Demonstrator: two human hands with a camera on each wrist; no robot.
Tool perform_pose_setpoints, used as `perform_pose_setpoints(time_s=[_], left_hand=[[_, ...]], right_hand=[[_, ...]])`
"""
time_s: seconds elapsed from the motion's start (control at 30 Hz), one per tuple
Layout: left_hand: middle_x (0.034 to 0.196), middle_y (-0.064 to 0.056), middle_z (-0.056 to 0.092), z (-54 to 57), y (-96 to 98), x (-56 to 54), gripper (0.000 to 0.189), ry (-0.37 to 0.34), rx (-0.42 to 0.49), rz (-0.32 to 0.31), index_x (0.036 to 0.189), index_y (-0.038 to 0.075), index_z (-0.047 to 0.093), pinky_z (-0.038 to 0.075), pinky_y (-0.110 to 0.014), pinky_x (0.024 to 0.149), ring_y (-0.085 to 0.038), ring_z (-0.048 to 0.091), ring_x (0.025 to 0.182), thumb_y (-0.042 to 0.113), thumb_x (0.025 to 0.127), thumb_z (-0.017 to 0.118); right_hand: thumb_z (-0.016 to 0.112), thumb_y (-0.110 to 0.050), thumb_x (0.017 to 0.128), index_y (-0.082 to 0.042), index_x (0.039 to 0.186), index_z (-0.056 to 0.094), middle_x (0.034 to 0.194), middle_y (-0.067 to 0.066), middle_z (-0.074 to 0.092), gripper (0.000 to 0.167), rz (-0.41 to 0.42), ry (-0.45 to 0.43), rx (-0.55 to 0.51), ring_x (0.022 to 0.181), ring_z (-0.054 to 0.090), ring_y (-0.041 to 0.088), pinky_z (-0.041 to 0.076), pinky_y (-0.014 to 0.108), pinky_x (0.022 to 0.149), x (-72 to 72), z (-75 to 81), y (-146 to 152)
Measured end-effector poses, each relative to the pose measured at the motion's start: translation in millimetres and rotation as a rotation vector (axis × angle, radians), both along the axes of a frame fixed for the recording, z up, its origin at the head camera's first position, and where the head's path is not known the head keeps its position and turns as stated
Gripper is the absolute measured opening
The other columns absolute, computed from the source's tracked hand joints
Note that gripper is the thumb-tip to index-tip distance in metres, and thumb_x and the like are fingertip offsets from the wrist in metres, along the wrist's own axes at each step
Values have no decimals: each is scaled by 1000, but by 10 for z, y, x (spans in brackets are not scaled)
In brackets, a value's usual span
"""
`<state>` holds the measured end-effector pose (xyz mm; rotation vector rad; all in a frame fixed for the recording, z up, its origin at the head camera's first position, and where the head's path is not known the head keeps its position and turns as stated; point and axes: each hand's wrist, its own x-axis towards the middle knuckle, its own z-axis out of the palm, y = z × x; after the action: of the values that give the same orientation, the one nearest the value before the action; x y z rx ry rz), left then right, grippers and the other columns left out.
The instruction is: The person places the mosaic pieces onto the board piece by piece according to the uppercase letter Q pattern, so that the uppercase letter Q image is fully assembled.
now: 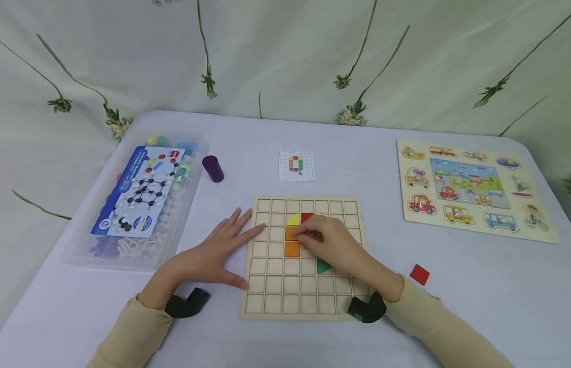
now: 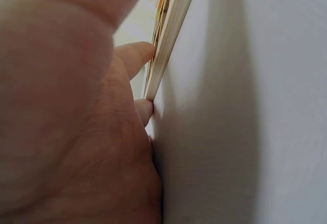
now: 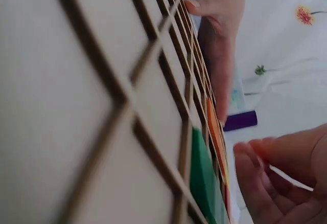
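Observation:
A wooden grid board (image 1: 259,268) lies flat on the table with coloured tiles in some cells. My left hand (image 1: 216,250) is spread at its left side, fingertips and thumb touching the edge. My right hand (image 1: 333,243) reaches over the board, thumb and index fingertips together beside the upper orange square (image 1: 291,233); whether they pinch a tile is hidden. Below lies another orange square (image 1: 292,249). A yellow rounded tile (image 1: 293,220) and a red tile (image 1: 306,216) are above, and a green rounded tile (image 3: 203,175) is partly under the right hand.
A small pattern card (image 1: 296,166) lies behind the board. At left are a clear box of molecular model pieces (image 1: 138,191) and a purple cylinder (image 1: 213,169). A vehicle puzzle (image 1: 478,191) lies at right, a loose red square (image 1: 420,274) nearer.

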<state>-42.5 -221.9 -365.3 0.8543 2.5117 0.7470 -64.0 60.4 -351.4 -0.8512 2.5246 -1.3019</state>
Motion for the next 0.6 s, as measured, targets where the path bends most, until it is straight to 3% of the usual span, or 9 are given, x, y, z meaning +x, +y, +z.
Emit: perform_pose_setpoints(time_s=[0.27, 0.4, 0.6], left_hand=[[155, -12, -6, 3, -12, 5, 107, 0, -5, 14, 150, 20, 21, -3, -53, 107, -30, -16, 137, 54, 66, 78], [155, -10, -7, 11, -10, 8, 109, -8, -20, 20, 151, 20, 20, -4, -51, 107, -28, -17, 137, 53, 65, 79], [155, -10, -6, 8, 6, -8, 108, -5, -4, 7, 151, 20, 20, -4, -51, 107, -29, -17, 137, 55, 66, 78]], right_hand=[[61, -4, 90, 0, 106, 67, 99, 10, 64, 17, -43, -205, -167, 82, 63, 17, 52, 28, 76, -105, 120, 443], [59, -7, 92, 2, 109, 64, 106, 15, 63, 20, -102, -222, -186, 85, 63, 22, 51, 30, 77, -112, 157, 840], [57, -13, 95, 5, 112, 62, 105, 18, 63, 25, -281, -207, -127, 83, 62, 21, 51, 25, 74, 13, 135, 1438]])
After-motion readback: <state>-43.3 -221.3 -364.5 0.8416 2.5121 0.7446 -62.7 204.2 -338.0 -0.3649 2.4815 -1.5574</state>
